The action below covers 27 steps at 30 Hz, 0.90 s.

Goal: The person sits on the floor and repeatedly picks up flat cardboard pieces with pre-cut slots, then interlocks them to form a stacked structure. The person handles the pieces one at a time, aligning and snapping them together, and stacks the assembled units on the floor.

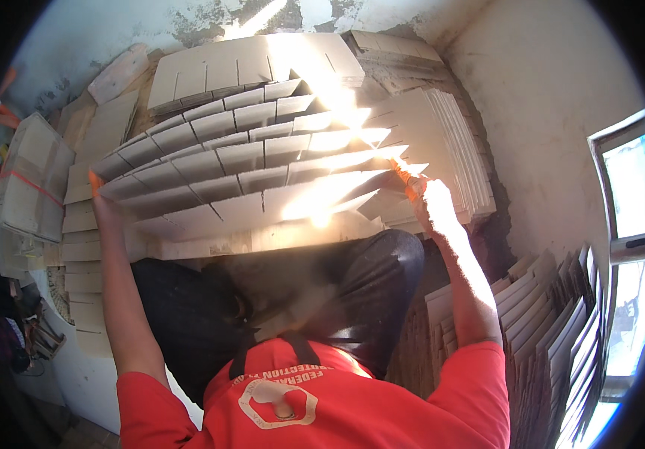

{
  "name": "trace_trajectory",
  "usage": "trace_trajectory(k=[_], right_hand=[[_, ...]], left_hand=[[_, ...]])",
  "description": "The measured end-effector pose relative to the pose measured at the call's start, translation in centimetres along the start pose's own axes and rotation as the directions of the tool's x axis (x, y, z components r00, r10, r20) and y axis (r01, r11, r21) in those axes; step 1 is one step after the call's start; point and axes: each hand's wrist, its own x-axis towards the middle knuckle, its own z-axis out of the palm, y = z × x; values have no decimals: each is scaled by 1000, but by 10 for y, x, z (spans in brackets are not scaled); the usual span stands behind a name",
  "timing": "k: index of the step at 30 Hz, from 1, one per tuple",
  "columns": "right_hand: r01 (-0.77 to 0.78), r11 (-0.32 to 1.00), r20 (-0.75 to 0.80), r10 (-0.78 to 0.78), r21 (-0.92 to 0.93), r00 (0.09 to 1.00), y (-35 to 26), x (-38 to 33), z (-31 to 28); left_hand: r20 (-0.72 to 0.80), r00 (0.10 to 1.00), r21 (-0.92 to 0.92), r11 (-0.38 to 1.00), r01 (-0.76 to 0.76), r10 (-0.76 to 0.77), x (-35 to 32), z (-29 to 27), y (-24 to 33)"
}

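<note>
A lattice of slotted grey cardboard strips [240, 172] lies spread in front of me, above my dark-trousered knees. My left hand [96, 187], fingertips wrapped in orange, holds the lattice's left end. My right hand [427, 196], also with orange fingertips, grips its right end where the strips fan out. Strong sunlight washes out the right half of the strips and my right hand.
A flat stack of slotted cardboard sheets [449, 142] lies to the right against a rough wall. More upright sheets [554, 314] stand at lower right by a window [633, 239]. Tied cardboard bundles [30, 179] and loose strips [79, 247] pile up on the left.
</note>
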Motion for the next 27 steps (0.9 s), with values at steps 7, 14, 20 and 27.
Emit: trace_trajectory(k=[7,14,20,27], right_hand=[[-185,970,-528,77,-155,846,43,-22,4],[-568,760,-65,580,-315,812,111,-37,16],[-583,765,-57,593,-273,804,113,-17,16],[-646,744,-223,609,-170,761,163,-11,41]], left_hand=[[-478,841,259,955,-142,255,-28,16,48],[-127,911,412,856,-311,392,-100,97,62],[-61,836,587,697,-411,545,-156,140,67],[250,789,642,514,-569,561,-182,180,82]])
